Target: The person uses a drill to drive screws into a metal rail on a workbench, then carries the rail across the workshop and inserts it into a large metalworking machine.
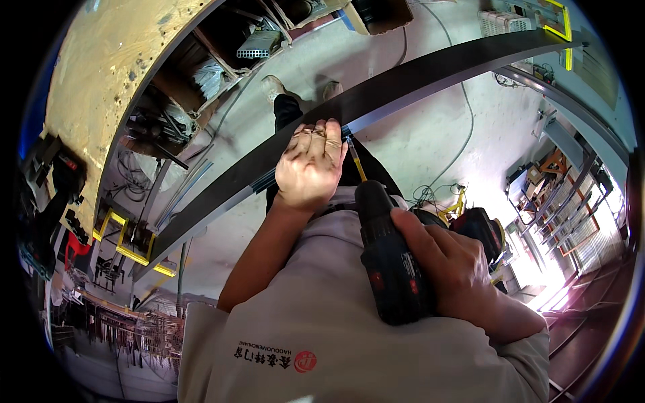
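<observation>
right hand (451,269) grips a drill (390,248), bit (359,164) at the dark bar (416,80). left hand (310,164) covers part of it, hold unclear. work seems underway, remainder unseen

We see a long, flat dark bar (430,79) with a paler grey side face along its near edge. Against that edge sits a slim, ribbed dark piece (264,181), partly covered. On the near side of the bar we find a black power drill (396,265), tilted, its slender yellowish bit (359,163) pointing at the bar's edge; whether the tip touches, we cannot quite tell.
</observation>
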`<state>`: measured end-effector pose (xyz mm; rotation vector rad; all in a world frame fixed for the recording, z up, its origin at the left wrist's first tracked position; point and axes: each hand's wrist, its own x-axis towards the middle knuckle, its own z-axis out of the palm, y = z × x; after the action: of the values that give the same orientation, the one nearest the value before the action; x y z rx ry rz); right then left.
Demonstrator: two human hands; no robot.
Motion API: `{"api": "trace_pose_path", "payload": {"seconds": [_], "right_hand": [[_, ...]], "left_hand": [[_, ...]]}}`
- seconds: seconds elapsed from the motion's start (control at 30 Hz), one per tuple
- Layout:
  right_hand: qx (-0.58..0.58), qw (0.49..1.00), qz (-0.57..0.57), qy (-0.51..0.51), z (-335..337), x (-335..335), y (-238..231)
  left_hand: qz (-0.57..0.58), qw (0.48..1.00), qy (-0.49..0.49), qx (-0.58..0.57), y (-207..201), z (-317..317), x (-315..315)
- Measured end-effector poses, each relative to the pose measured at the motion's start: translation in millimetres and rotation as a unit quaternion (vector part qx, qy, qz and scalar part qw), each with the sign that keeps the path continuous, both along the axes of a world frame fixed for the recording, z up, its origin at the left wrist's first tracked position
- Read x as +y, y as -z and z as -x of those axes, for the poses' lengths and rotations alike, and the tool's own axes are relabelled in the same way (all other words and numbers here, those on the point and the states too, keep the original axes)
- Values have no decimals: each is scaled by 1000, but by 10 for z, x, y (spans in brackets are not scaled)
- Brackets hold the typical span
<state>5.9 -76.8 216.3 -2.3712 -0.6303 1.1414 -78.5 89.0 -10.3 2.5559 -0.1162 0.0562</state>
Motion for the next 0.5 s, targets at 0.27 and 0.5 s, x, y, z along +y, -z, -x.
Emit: {"api": "trace_pose_path", "payload": {"seconds": [0.27, 0.5], "right_hand": [[-3, 998, 18, -63, -97, -7, 20], [26, 996, 32, -76, -188, 58, -31]], "left_hand": [[-54, 997, -13, -58, 53, -12, -41], [76, 997, -24, 15, -46, -33, 17]]}}
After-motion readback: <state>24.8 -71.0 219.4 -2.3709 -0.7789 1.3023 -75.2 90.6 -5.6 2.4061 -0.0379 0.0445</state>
